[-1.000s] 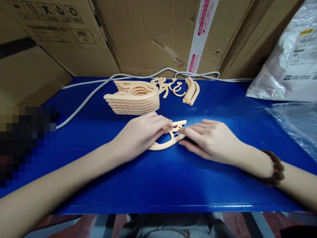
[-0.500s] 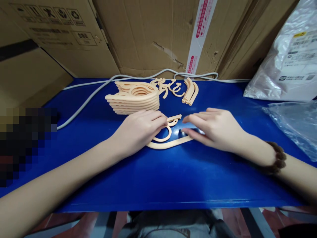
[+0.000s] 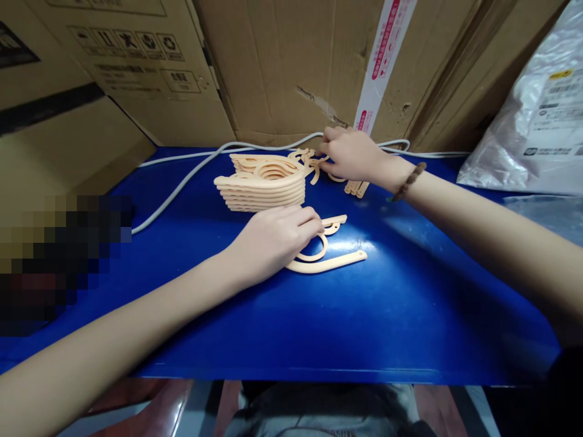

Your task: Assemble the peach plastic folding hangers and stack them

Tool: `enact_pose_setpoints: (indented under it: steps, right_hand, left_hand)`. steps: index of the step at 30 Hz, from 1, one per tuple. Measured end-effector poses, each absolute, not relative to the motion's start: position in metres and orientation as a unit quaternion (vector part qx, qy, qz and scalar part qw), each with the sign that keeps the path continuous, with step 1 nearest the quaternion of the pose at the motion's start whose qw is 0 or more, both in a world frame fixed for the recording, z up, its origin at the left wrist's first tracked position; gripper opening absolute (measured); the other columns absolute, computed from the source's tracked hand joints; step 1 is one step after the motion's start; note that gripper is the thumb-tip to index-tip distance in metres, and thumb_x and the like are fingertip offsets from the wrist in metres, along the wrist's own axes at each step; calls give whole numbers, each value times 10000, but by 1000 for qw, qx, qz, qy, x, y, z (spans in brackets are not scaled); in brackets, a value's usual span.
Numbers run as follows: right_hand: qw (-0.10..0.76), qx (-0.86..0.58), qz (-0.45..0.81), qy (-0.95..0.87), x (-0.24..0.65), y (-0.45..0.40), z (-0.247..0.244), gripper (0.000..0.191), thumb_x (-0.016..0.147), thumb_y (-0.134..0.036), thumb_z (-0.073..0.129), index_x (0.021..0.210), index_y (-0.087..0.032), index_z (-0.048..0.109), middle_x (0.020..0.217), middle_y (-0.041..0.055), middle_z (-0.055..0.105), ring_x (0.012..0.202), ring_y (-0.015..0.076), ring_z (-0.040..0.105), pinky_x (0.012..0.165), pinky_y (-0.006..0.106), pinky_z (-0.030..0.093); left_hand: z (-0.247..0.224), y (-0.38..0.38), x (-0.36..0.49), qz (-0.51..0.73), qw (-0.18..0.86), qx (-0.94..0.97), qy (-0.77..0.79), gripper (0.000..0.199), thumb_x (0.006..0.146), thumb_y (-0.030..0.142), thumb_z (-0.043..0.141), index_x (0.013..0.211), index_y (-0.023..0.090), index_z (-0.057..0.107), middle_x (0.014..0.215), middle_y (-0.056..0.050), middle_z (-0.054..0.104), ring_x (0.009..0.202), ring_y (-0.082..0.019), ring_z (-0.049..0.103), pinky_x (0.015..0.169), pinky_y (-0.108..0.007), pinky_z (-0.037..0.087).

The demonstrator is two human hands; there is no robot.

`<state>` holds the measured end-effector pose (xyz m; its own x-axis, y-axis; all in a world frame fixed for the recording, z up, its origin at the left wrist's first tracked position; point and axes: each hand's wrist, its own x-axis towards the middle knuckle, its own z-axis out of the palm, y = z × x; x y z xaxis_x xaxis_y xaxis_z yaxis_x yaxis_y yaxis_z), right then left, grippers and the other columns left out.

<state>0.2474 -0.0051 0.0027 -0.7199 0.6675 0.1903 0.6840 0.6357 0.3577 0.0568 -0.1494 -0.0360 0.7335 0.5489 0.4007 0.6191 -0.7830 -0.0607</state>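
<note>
My left hand [image 3: 285,240] is closed on a beige plastic folding hanger [image 3: 330,264] lying on the blue table. The hanger's ring, a short upper piece and a long curved arm show to the right of my fingers; the rest is under the hand. Farther back, my right hand [image 3: 348,155] reaches over a small pile of beige hanger hooks [image 3: 310,164], its thumb and fingertips slightly apart at the pile's right side. No hook shows lifted in it. Partly behind that wrist lie several short beige hanger arms [image 3: 356,189].
A neat stack of beige hanger bodies [image 3: 262,188] stands behind my left hand. A white cable [image 3: 182,182] runs along the back of the table [image 3: 319,340]. Cardboard boxes [image 3: 282,67] form the back wall, and a plastic-wrapped package [image 3: 537,133] sits at the right.
My right hand has left the hanger's long arm and moved back to the hook pile. My left hand stays on the hanger. The view has shifted slightly.
</note>
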Motion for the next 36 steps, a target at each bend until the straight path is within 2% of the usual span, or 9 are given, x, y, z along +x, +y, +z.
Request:
enact_pose_setpoints:
  steps: [5,9,15,21,24,26,30,33,36]
  right_hand:
    - [14,-361,-212,-908,234,13,-3,303,894,-262,481,946,-50,691,1061,187,658,982,312,608,844,454,443]
    - [27,-348,-205,-914,232,20,-5,315,906,-294,492,864,-49,684,980,160,680,983,274,604,872,429,423]
    - [3,-324,-248,-913,232,18,7,160,840,-219,548,809,-138,683,918,142,692,869,238,610,791,399,431]
    - [12,-308,-196,-931,256,5,31,67,771,-249,619,814,-204,644,889,77,679,807,226,598,731,376,406]
    - [89,-340,-124,-928,276,-17,40,98,799,-254,588,862,-194,634,819,47,671,756,199,598,684,342,405]
    - [189,-361,-56,-912,289,-37,41,128,828,-300,572,867,-187,619,805,40,660,766,172,590,706,334,412]
    - [382,-406,180,-810,311,-78,29,139,864,-323,559,785,-208,555,789,39,634,724,132,563,689,315,438]
    - [448,-411,337,-719,325,-103,12,96,884,-272,556,821,-201,566,765,21,593,695,130,567,687,318,482]
    - [424,-442,441,-655,329,-119,-3,116,923,-311,558,902,-198,573,729,-5,564,580,105,555,577,277,483]
  left_hand:
    - [-34,-150,57,-173,92,-931,-306,205,1010,181,451,1046,160,652,1095,-48,698,921,-176,664,709,-266,487]
    - [-34,-150,56,-170,97,-933,-303,231,1018,173,423,1069,155,647,1114,-51,692,942,-182,660,715,-274,490]
    - [-34,-151,56,-171,87,-932,-307,206,1007,176,453,1053,161,653,1111,-41,692,940,-189,659,710,-282,493]
    - [-34,-151,57,-171,86,-933,-305,240,1015,163,416,1061,166,651,1106,-46,696,941,-173,654,724,-259,486]
    - [-34,-151,57,-175,85,-933,-304,240,1012,156,412,1049,164,650,1112,-46,697,918,-169,654,719,-259,485]
    - [-35,-151,56,-178,81,-933,-301,241,1014,158,410,1063,166,645,1115,-43,696,912,-172,654,713,-264,485]
    - [-35,-152,56,-183,74,-935,-294,238,1015,159,411,1068,166,643,1122,-36,696,915,-184,655,694,-276,482]
    - [-35,-152,57,-184,68,-937,-289,244,1013,149,409,1061,164,648,1125,-36,694,935,-193,655,703,-285,487]
    - [-34,-152,56,-187,61,-939,-283,256,1015,150,399,1051,162,652,1122,-41,694,946,-192,654,724,-288,493]
